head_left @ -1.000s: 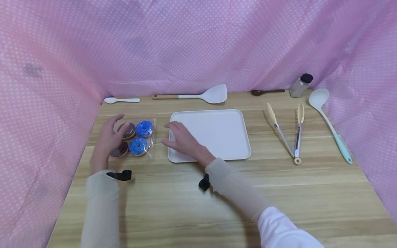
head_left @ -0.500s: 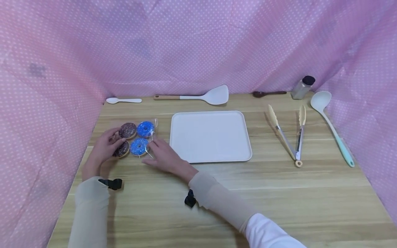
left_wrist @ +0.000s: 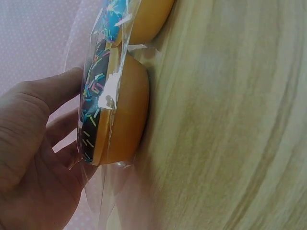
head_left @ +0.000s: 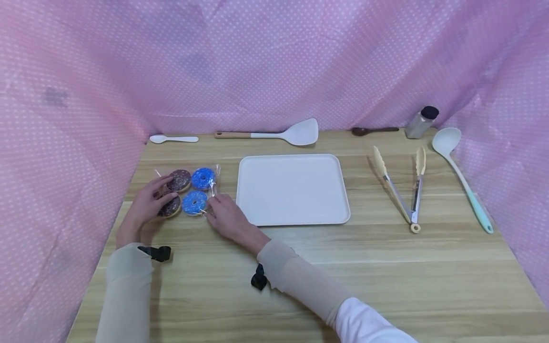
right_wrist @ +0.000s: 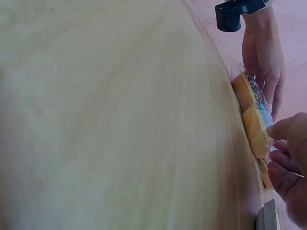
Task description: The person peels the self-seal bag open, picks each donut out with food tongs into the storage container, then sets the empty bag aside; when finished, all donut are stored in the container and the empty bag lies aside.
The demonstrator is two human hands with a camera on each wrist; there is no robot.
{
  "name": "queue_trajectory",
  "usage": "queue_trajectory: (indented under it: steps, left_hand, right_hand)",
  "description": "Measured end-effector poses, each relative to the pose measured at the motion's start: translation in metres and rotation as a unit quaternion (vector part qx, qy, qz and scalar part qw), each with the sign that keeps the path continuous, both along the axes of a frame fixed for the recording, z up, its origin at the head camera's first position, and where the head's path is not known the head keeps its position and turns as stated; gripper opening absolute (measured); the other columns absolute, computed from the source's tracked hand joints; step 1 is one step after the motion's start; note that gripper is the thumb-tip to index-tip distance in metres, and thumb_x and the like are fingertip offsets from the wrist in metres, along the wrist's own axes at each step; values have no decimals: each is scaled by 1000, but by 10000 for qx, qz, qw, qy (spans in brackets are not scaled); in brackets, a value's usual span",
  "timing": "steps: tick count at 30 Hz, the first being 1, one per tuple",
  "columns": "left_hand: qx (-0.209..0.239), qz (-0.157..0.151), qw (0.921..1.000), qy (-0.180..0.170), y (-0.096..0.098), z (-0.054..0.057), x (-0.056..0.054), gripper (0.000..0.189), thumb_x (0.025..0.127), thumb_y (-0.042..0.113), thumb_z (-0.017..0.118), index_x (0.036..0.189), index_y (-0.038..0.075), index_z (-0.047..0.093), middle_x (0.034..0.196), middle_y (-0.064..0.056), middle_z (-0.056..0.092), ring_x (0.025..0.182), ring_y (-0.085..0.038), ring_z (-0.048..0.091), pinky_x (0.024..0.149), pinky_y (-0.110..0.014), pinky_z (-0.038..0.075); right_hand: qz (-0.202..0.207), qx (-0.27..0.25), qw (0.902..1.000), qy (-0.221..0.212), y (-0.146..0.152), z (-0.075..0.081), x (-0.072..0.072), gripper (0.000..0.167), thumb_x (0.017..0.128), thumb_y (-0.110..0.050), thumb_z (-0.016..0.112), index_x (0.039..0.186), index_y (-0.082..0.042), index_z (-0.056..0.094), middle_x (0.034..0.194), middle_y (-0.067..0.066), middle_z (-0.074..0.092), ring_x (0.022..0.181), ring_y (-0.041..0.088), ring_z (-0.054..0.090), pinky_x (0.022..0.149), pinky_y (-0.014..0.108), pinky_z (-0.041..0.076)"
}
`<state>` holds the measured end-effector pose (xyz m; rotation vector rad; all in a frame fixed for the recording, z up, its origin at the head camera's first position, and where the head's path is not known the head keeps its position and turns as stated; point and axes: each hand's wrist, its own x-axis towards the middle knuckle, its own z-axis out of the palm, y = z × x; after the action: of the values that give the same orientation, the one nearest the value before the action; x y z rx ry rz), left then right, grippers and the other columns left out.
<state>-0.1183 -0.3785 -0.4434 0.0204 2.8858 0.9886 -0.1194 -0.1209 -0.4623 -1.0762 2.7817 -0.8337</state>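
Note:
A clear plastic bag [head_left: 213, 186] lies flat on the table at the left with doughnuts in it. Two have brown icing [head_left: 179, 180] and sprinkles, and two have blue icing [head_left: 194, 203]. My left hand [head_left: 145, 205] grips the bag's left side, its thumb on a brown doughnut [left_wrist: 129, 110] in the left wrist view. At the opposite edge, my right hand [head_left: 231, 220] pinches the loose plastic beside the lower blue doughnut. The right wrist view shows both hands at the bag, with the right thumb and fingers [right_wrist: 283, 129] close to the doughnuts' sides.
A white tray [head_left: 293, 190] lies just right of the bag. Along the back are a white spoon [head_left: 173, 139], a turner [head_left: 300, 132], a dark spoon [head_left: 374, 130] and a black-capped jar [head_left: 420, 125]. Tongs [head_left: 415, 200] and a ladle [head_left: 465, 186] lie at the right.
My right hand has moved left from over the tray to the bag's edge and closed its fingers there. My left hand has come down onto the bag's left side.

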Motion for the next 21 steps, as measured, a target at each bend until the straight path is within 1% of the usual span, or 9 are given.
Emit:
queue_trajectory:
  steps: [4, 8, 10, 15, 18, 20, 21]
  left_hand:
    - [48, 31, 10000, -36, 1, 0, 0, 59, 96, 31, 57, 144, 3, 37, 152, -27, 26, 136, -53, 24, 107, -67, 21]
    - [60, 121, 9998, -151, 1, 0, 0, 61, 96, 33, 57, 145, 5, 36, 153, -26, 24, 134, -53, 26, 107, -66, 23]
    - [74, 175, 9996, -223, 0, -1, 1, 62, 96, 35, 56, 147, 6, 34, 154, -25, 22, 133, -53, 28, 107, -66, 24]
    - [109, 209, 9993, -306, 0, 0, 1, 63, 97, 37, 54, 148, 8, 32, 155, -24, 19, 132, -54, 30, 106, -65, 26]
    - [100, 200, 9992, -330, 1, 0, 1, 63, 97, 37, 55, 148, 8, 32, 156, -24, 18, 132, -54, 30, 106, -66, 25]
    - [82, 186, 9992, -347, 1, 1, 0, 63, 97, 36, 55, 148, 7, 32, 156, -24, 18, 132, -54, 30, 106, -65, 25]
    - [73, 191, 9991, -379, 2, 1, 0, 63, 97, 36, 55, 148, 7, 32, 156, -24, 18, 132, -54, 30, 106, -65, 26]
  right_hand:
    - [-123, -334, 9993, -65, 2, 0, -1, 5, 93, -17, 59, 91, -15, 63, 88, -6, 60, 85, 7, 55, 77, 15, 46]
    - [-342, -706, 9966, -267, 4, 1, -2, 7, 91, -14, 60, 85, -15, 63, 80, -8, 58, 75, 4, 52, 68, 11, 43]
    - [-505, -808, 9949, -339, 6, 2, -2, 8, 92, -16, 60, 84, -16, 62, 79, -9, 58, 73, 3, 52, 66, 11, 43]
    - [-905, -970, 9900, -475, 14, 7, -1, 9, 91, -17, 60, 82, -15, 62, 79, -7, 60, 74, 5, 53, 67, 14, 44]
    - [-909, -1010, 9887, -634, 16, 9, -2, 6, 90, -16, 60, 84, -15, 61, 81, -6, 60, 77, 6, 54, 68, 16, 45]
    - [-845, -1016, 9878, -829, 17, 10, -2, 5, 90, -19, 61, 88, -15, 61, 84, -6, 59, 79, 6, 53, 70, 16, 44]
    - [-807, -997, 9874, -925, 17, 10, -2, 8, 90, -22, 62, 91, -15, 62, 86, -6, 60, 80, 6, 52, 71, 16, 45]
